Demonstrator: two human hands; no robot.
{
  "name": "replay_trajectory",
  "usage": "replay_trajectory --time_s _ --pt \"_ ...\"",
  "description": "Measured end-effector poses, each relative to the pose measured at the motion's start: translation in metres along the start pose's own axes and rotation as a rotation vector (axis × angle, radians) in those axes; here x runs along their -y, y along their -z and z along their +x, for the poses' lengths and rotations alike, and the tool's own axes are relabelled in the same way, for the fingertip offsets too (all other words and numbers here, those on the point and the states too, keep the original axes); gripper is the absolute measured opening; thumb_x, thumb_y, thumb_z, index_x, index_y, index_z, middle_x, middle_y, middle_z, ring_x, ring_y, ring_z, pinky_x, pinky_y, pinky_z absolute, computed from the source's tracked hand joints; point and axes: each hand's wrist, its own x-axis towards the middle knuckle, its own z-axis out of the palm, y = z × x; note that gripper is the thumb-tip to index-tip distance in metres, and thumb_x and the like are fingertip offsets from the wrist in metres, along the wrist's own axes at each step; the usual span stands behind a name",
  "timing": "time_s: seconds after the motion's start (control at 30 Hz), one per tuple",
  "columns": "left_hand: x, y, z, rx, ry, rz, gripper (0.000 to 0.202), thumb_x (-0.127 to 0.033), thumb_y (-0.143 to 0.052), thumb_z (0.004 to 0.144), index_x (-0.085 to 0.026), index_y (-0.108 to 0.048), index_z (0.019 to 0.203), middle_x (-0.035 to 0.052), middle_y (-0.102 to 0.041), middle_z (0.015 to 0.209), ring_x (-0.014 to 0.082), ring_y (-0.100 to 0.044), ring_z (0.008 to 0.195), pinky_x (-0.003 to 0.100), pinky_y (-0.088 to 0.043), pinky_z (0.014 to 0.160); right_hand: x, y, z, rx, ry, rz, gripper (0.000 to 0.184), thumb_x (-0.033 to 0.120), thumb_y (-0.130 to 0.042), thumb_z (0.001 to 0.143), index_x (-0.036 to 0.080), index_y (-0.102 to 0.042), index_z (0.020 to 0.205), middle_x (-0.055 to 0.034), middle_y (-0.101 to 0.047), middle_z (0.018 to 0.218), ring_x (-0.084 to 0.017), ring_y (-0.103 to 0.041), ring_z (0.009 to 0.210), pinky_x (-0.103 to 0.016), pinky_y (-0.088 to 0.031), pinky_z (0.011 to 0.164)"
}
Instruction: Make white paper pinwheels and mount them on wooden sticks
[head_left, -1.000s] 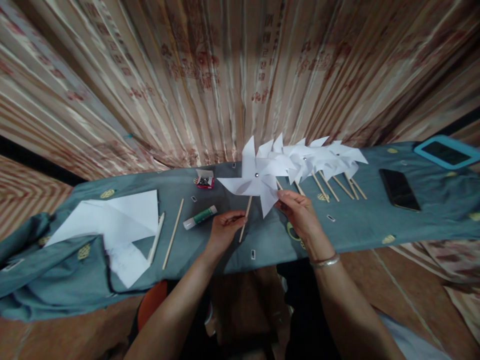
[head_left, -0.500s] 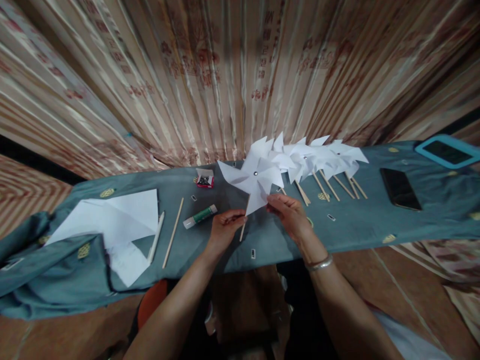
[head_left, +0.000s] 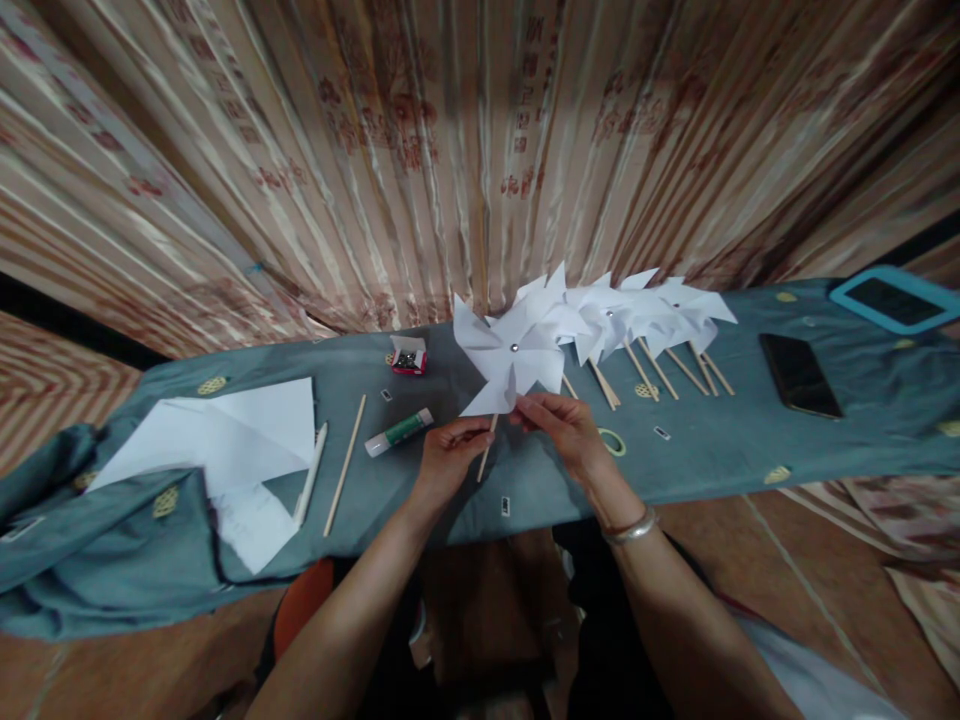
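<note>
My left hand pinches the wooden stick of a white paper pinwheel held over the blue-grey cloth. My right hand, with a bracelet at the wrist, has its fingertips closed on the pinwheel's lowest blade. A metal pin shows at the pinwheel's centre. Just behind it, a row of several finished white pinwheels lies with sticks pointing toward me.
On the cloth-covered table: a glue stick, a spare wooden stick, a pen, white paper sheets, a small red pin box, a green ring, a dark phone and a blue-cased tablet. A striped curtain hangs behind.
The pinwheel has turned clockwise on its pin as my right hand slid left along its lower blades toward the stick. My left hand has kept its hold.
</note>
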Motion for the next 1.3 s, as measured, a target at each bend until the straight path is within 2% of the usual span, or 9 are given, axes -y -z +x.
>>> replay_trajectory --time_s 0.1,0.2,0.3,0.37,0.47,0.63,0.77,1.0,1.3 --pt "-0.002 0.003 0.001 -0.017 -0.01 0.016 0.019 -0.025 -0.079 0.056 -0.017 -0.077 0.073 0.0032 -0.074 0.073 0.0159 -0.065 0.069 0.028 -0.05 0.071 0.004 0.014 0.0 -0.065 0.028 -0.002 0.035 0.055 -0.079 0.061 0.02 -0.073 0.061 -0.0018 -0.067 0.057 -0.011 -0.052 0.05 -0.026 -0.041 0.05" --pt "-0.004 0.005 0.002 -0.026 0.001 0.014 0.022 -0.027 -0.08 0.055 -0.017 -0.076 0.075 0.0038 -0.074 0.074 0.0167 -0.065 0.07 0.029 -0.051 0.072 0.009 0.034 0.004 -0.217 0.091 0.059 0.03 0.05 -0.079 0.064 0.021 -0.072 0.061 -0.0007 -0.067 0.058 -0.01 -0.053 0.051 -0.024 -0.043 0.051" --pt "-0.004 0.003 0.0 -0.016 0.019 0.011 0.024 -0.028 -0.081 0.052 -0.017 -0.076 0.073 0.0036 -0.074 0.072 0.0165 -0.065 0.069 0.029 -0.05 0.071 0.01 0.048 0.01 -0.356 0.174 0.076 0.024 0.044 -0.081 0.062 0.022 -0.074 0.07 -0.0009 -0.071 0.068 -0.011 -0.058 0.058 -0.025 -0.047 0.059" --pt "-0.003 0.001 -0.001 0.004 0.038 0.02 0.024 -0.029 -0.082 0.052 -0.017 -0.076 0.071 0.0033 -0.073 0.072 0.0164 -0.065 0.068 0.029 -0.05 0.07 0.009 0.051 0.014 -0.391 0.201 0.059 0.026 0.043 -0.081 0.062 0.023 -0.075 0.078 -0.0017 -0.074 0.078 -0.013 -0.063 0.066 -0.028 -0.049 0.066" --pt "-0.003 -0.001 -0.003 0.031 0.061 0.03 0.024 -0.029 -0.082 0.05 -0.017 -0.076 0.07 0.003 -0.073 0.071 0.0166 -0.064 0.068 0.029 -0.051 0.07 0.005 0.05 0.017 -0.368 0.189 0.044 0.027 0.045 -0.08 0.063 0.024 -0.075 0.08 -0.0008 -0.074 0.079 -0.014 -0.063 0.069 -0.029 -0.049 0.068" --pt "-0.005 -0.002 -0.004 0.015 0.074 0.025 0.023 -0.028 -0.083 0.05 -0.017 -0.076 0.069 0.0029 -0.073 0.069 0.0162 -0.064 0.066 0.028 -0.05 0.068 0.006 0.043 0.013 -0.32 0.111 0.072 0.022 0.041 -0.082 0.06 0.024 -0.074 0.07 0.0024 -0.068 0.064 -0.01 -0.057 0.057 -0.025 -0.046 0.056" --pt "-0.007 -0.002 -0.004 0.002 0.069 0.02 0.022 -0.028 -0.083 0.05 -0.017 -0.077 0.068 0.0028 -0.072 0.067 0.0159 -0.063 0.064 0.028 -0.05 0.066 0.008 0.039 0.009 -0.291 0.062 0.086 0.022 0.042 -0.083 0.059 0.024 -0.073 0.067 0.0027 -0.064 0.06 -0.01 -0.053 0.052 -0.024 -0.044 0.05" --pt "-0.006 -0.001 -0.004 -0.006 0.048 0.032 0.024 -0.03 -0.083 0.05 -0.017 -0.076 0.069 0.0029 -0.073 0.069 0.0161 -0.064 0.065 0.028 -0.051 0.068 0.009 0.033 0.007 -0.263 -0.036 0.149 0.03 0.044 -0.087 0.05 0.023 -0.074 0.066 0.002 -0.067 0.063 -0.01 -0.057 0.055 -0.023 -0.048 0.055" --pt "-0.004 -0.002 -0.001 -0.023 0.057 0.014 0.023 -0.028 -0.082 0.05 -0.018 -0.076 0.069 0.003 -0.073 0.068 0.0161 -0.063 0.066 0.029 -0.05 0.07 0.006 0.028 0.003 -0.193 -0.013 0.135 0.029 0.047 -0.086 0.051 0.025 -0.074 0.064 0.0025 -0.067 0.063 -0.012 -0.058 0.059 -0.027 -0.048 0.062"
